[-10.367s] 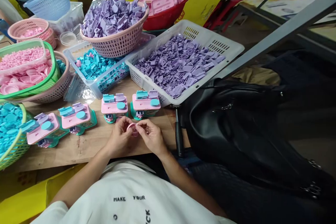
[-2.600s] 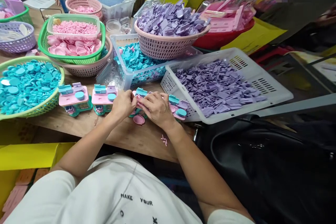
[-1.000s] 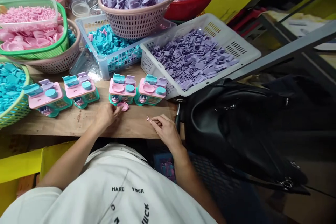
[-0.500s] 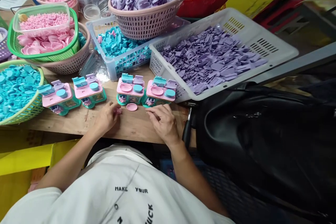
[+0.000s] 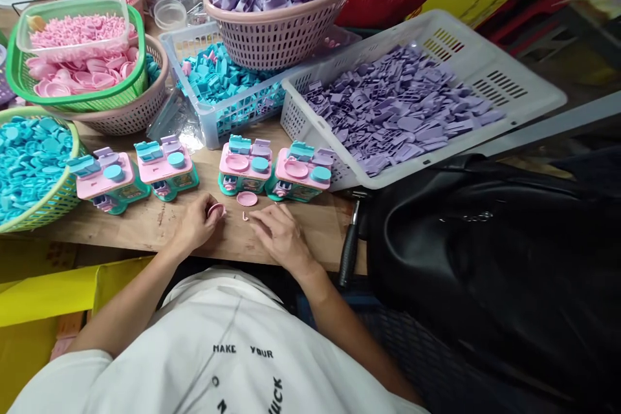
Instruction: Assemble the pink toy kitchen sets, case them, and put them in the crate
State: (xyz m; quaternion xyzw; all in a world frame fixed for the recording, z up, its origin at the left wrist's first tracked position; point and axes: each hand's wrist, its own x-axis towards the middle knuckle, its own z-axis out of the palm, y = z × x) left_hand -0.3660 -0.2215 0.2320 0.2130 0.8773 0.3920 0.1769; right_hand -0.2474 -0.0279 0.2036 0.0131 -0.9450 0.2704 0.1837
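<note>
My left hand [image 5: 196, 225] is closed, pinching a pink oval basin piece [image 5: 217, 209] just over the table's front part. In my right hand [image 5: 280, 233], thumb and forefinger come together on a tiny pink hook-shaped piece [image 5: 245, 216]. Between and behind the hands a second pink basin [image 5: 247, 198] lies loose on the wood. Beyond it two toy kitchen units [image 5: 244, 168] stand side by side, pink-topped on teal bases, each with a pink basin set in its top. Two similar units [image 5: 167, 165] at the left show pink tops with a small slot and no basin.
Baskets of blue pieces [image 5: 77, 162], pink pieces [image 5: 145, 61] and purple pieces [image 5: 291, 24] crowd the back and left. A white crate [image 5: 334, 142] of purple parts stands at the right. A hammer [image 5: 350, 239] and a black bag [image 5: 475, 259] lie beside my right arm.
My right hand has moved left and nearer to me, bringing the tiny pink piece toward my left hand. The basin in my left hand has turned more into view.
</note>
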